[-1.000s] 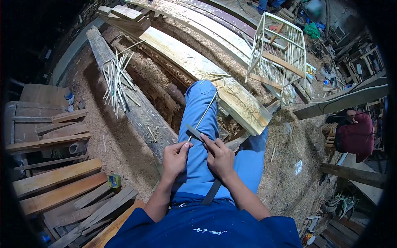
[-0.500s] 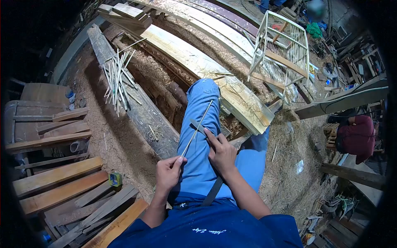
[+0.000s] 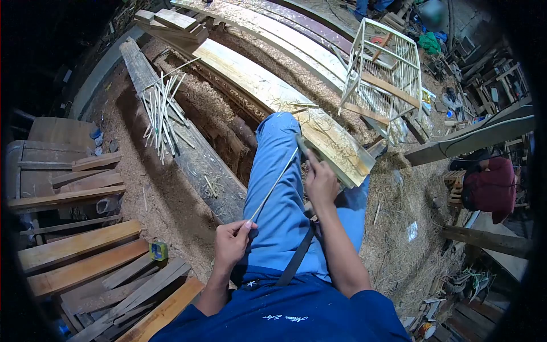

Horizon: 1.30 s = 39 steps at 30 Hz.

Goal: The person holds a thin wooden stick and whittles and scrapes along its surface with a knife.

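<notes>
My left hand [image 3: 232,244] pinches the near end of a thin pale stick [image 3: 273,188], which slants up along my jeans-clad thigh. In my right hand [image 3: 320,181] is a knife [image 3: 302,145], its blade near the stick's far end with the forefinger laid along it. A long dark strip [image 3: 298,257] runs from under the right forearm to my lap; whether it belongs to the knife I cannot tell. Ahead to the left, a loose bundle of similar sticks [image 3: 161,117] lies on a weathered plank [image 3: 208,171].
Shavings litter a thick pale beam [image 3: 336,134] beyond my knee. A slatted wooden cage [image 3: 392,105] stands at the upper right. Cut boards [image 3: 85,245] and a tape measure [image 3: 158,251] lie on the left. At the right, a person in a dark red top [image 3: 493,185] is bent over.
My right hand and the knife have moved up and right along the stick to its far end. The left hand has stayed almost still, and the stick's tip has shifted slightly right.
</notes>
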Available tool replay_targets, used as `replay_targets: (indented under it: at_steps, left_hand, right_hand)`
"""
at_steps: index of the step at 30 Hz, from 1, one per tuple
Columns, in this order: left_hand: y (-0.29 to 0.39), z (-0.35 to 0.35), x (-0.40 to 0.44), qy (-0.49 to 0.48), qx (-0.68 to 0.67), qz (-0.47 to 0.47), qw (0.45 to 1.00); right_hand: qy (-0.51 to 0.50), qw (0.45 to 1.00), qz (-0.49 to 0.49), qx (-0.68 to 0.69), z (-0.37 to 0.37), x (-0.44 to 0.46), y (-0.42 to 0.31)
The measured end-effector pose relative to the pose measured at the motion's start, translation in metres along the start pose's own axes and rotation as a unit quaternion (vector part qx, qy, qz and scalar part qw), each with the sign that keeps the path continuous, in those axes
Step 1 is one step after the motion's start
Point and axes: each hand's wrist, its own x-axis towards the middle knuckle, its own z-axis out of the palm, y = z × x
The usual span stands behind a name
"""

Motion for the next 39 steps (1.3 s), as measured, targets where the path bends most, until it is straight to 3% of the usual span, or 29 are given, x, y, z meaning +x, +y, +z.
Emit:
replay_targets:
  at_steps: [4,6,7,8,12,13,16,28,39]
  left_hand:
    - [0.007,0.000,0.002,-0.014,-0.039,-0.016,0.999]
    - [0.015,0.008,0.010,-0.016,-0.046,-0.009,0.999]
    - [0.017,0.010,0.014,-0.014,-0.043,-0.010,0.999]
    - [0.018,0.013,0.017,-0.012,-0.039,-0.012,0.999]
    - [0.020,0.022,0.031,-0.010,-0.035,0.005,0.999]
    - [0.022,0.024,0.033,-0.013,-0.044,0.002,0.999]
    - [0.025,0.028,0.039,-0.011,-0.040,0.008,0.999]
    - [0.011,0.034,0.045,-0.008,-0.022,0.048,0.999]
    - [0.002,0.027,0.020,0.020,-0.027,0.054,0.998]
  right_hand:
    - [-0.022,0.998,0.043,0.049,-0.017,0.008,0.002]
    - [-0.013,0.984,-0.002,0.175,-0.019,0.001,0.007]
    - [0.022,0.981,-0.065,0.183,-0.018,-0.005,0.008]
    - [0.021,0.981,-0.066,0.181,-0.020,-0.015,0.010]
    - [-0.101,0.969,-0.025,0.223,-0.039,-0.056,-0.004]
    - [-0.073,0.956,-0.055,0.278,-0.038,-0.065,-0.010]
    - [-0.126,0.966,-0.065,0.216,-0.043,-0.079,-0.022]
    - [-0.150,0.966,-0.077,0.197,-0.039,-0.086,-0.034]
    - [-0.057,0.986,-0.084,0.134,-0.024,-0.081,-0.031]
